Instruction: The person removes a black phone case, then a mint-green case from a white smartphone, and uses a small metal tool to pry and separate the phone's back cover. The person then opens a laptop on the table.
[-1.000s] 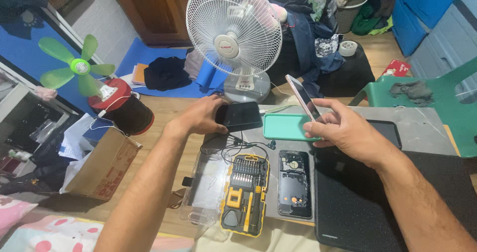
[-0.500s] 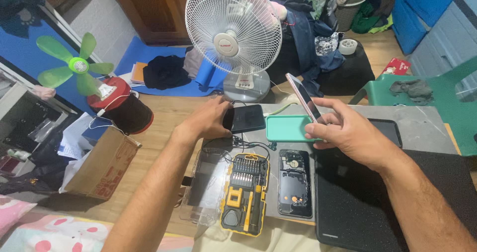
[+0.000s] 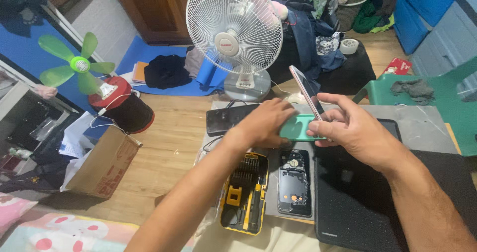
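While the white fan hums at the desk's far edge, the left hand has slid from the dark phone at the far left corner onto the teal case mid-desk, fingers closing on it. So attention moves to the case. The right hand pinches a pink-edged phone upright just above it. Nearer, an opened phone body and yellow screwdriver kit crowd the front edge beside a black mat.
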